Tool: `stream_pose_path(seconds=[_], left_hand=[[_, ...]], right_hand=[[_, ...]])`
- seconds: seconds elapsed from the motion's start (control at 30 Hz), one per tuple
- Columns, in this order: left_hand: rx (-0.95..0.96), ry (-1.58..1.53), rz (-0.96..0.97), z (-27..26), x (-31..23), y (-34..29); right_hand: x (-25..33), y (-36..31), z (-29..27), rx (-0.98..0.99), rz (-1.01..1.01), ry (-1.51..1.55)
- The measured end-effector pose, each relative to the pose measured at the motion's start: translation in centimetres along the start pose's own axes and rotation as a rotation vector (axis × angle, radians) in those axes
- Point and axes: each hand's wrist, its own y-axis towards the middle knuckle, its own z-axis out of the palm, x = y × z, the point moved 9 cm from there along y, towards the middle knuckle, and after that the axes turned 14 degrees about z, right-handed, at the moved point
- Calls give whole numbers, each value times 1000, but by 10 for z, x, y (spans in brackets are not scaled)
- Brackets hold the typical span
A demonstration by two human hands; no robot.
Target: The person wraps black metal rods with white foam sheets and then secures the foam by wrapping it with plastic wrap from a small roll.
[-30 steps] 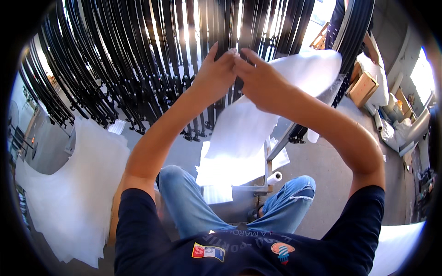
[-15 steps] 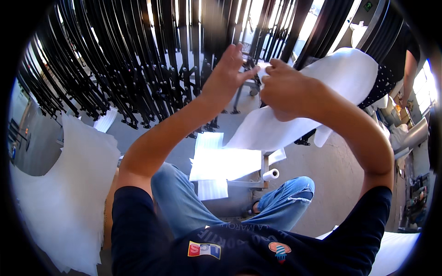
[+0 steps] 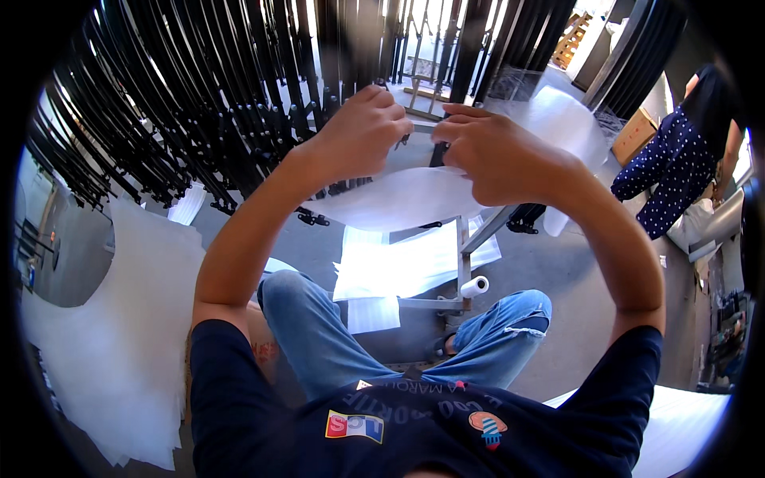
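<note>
A thin white foam sheet (image 3: pixel 402 199) stretches in mid-air below my two hands, its far right part rising behind my right wrist. My left hand (image 3: pixel 358 134) is closed above the sheet's left part, with its fingers curled; whatever they grip is too small to make out. My right hand (image 3: pixel 506 155) is closed at the sheet's upper edge, thumb side against it, with the forefinger pointing left. A gap separates the hands. Beneath the sheet, more white foam sheets (image 3: pixel 386 271) lie on a low metal frame (image 3: pixel 434 303) between my knees.
Black metal bars (image 3: pixel 183 119) stand in a dense row ahead. A small white roll (image 3: pixel 476 287) sits at the frame's corner. Large foam sheets (image 3: pixel 119 319) hang at my left. At the right are a person in dotted trousers (image 3: pixel 673 171) and a cardboard box (image 3: pixel 635 135).
My left hand has gone from spread fingers to a closed grip and come slightly nearer. The foam sheet has swung leftward beneath both hands. The person at right shows more fully.
</note>
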Motion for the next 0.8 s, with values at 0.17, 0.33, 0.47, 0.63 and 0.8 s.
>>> stream_pose_path(seconds=[0.17,0.33,0.47,0.63,0.8], left_hand=[[14,196,84,10,-13,0],[400,265,80,19,-21,-17],[236,257,-3,7,-21,-27],[-168,109,-479,-22,9,-26],[-501,-256,-851,26,49,-12]], right_hand=[[22,9,15,-261,-85,-257],[18,17,28,9,-17,-271],[-8,-4,15,-88,-38,484],[-28,-42,27,-8,62,553],[17,-61,70,260,-69,577]])
